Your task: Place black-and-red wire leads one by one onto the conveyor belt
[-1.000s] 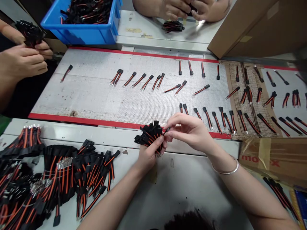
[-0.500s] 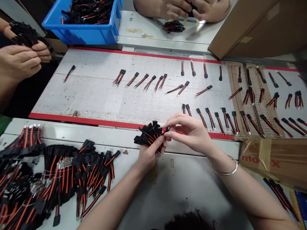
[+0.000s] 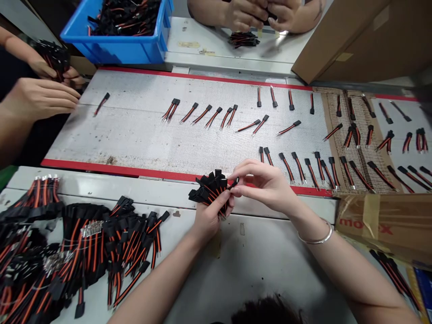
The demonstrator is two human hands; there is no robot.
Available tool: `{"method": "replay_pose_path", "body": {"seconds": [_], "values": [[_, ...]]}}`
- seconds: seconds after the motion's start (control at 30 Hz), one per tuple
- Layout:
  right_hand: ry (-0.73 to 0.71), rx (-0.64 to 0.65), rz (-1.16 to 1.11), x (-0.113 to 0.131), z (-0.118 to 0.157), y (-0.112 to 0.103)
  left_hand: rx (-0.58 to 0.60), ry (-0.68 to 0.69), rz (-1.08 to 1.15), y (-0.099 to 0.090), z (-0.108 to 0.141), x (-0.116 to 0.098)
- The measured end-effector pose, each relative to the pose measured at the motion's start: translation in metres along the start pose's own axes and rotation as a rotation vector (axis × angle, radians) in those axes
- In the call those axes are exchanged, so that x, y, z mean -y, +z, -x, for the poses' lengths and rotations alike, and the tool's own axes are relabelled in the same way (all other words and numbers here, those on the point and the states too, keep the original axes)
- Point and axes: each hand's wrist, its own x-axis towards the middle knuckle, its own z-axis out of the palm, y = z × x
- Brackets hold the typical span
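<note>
Left hand (image 3: 212, 216) clutching red-black wire-lead bundle (image 3: 211, 191) firmly; right hand (image 3: 266, 186) narrowly pinching black connector (image 3: 234, 182) at bundle's right edge, lead running left into bundle

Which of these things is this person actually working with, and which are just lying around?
Being worked with:
left hand gripping a bunch of red-and-black leads
right hand pinching a black connector

Just nearby:
pile of leads
blue plastic crate
cardboard box

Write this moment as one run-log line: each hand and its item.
left hand: holds bundle of red-black wire leads | right hand: pinches black connector
</note>
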Motion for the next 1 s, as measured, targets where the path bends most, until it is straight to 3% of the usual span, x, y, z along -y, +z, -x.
{"method": "replay_pose_path", "body": {"seconds": [0.33, 0.77, 0.83, 0.9, 1.0], "values": [[-0.068, -0.05, 0.037, 0.003, 0.002, 0.004, 0.016, 0.019, -0.009, 0.001, 0.0, -0.001], [0.06, 0.002, -0.044, -0.004, 0.0, 0.002, -0.005, 0.031, 0.005, 0.001, -0.001, 0.0], [0.101, -0.048, -0.131, -0.005, -0.001, -0.001, -0.01, 0.021, 0.009, 0.0, -0.001, 0.001], [0.155, -0.179, -0.181, -0.009, -0.004, -0.009, -0.02, 0.005, 0.043, 0.0, -0.001, -0.001], [0.261, -0.385, -0.021, -0.02, -0.009, -0.027, -0.047, -0.018, 0.105, 0.002, -0.002, -0.004]]}}
